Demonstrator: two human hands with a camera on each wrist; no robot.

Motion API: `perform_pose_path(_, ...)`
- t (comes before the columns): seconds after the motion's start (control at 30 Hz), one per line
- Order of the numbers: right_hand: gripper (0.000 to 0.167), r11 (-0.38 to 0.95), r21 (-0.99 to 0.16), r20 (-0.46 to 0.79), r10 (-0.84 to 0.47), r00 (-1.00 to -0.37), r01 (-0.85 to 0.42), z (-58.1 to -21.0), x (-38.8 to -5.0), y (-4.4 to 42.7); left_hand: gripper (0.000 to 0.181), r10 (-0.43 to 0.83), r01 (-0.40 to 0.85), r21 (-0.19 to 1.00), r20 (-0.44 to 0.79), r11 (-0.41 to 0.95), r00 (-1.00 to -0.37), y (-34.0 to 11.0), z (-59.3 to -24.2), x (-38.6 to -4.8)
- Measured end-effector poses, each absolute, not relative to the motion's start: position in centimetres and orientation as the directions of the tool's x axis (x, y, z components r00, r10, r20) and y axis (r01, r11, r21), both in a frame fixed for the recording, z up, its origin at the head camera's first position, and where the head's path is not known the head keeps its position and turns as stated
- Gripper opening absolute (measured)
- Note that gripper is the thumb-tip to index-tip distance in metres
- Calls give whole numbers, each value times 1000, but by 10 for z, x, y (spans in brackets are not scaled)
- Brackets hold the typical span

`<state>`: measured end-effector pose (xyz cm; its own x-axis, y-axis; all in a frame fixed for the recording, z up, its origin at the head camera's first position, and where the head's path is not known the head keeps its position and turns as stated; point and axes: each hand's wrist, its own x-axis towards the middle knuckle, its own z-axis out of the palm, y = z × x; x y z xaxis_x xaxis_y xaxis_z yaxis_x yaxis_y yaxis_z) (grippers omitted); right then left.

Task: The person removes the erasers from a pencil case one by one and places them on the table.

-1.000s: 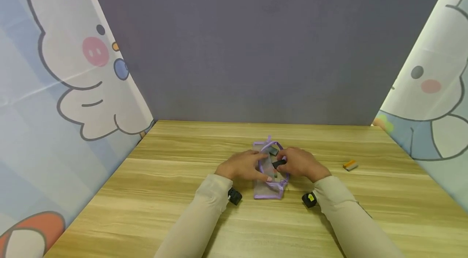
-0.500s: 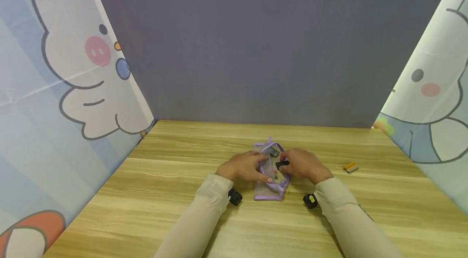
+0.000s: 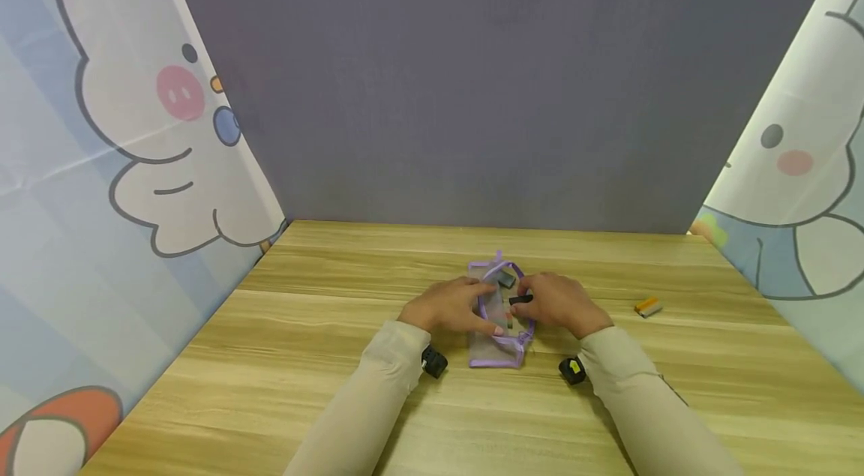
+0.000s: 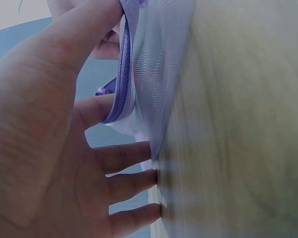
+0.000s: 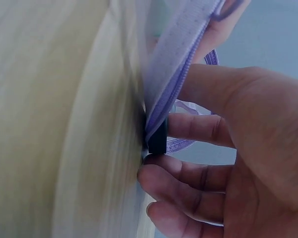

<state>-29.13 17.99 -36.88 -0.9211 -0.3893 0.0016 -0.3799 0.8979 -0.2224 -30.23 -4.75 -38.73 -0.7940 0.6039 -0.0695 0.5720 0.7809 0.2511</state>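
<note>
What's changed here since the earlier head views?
The right hand has shifted slightly rightward, along with the black item it holds at the opening of the pouch. No new hold or release is evident. The left hand, pouch and orange-and-grey piece stayed put.

L hand [image 3: 451, 306], fingers spread, touches a purple-trimmed mesh pouch [image 3: 491, 353] lying mid-table; R hand [image 3: 559, 300] pinches a sm. blk item [image 3: 520, 299] at its opening. Orange-&-grey item [image 3: 648, 306] lies apart, far R.
</note>
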Motion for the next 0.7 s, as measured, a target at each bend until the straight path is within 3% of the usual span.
perform_pose_path(0.7, 34, 899, -184, -26, -408, -912, -397, -365, -288, 181, 91, 602, 571, 246, -69, 783, -795, -48, -387, -301)
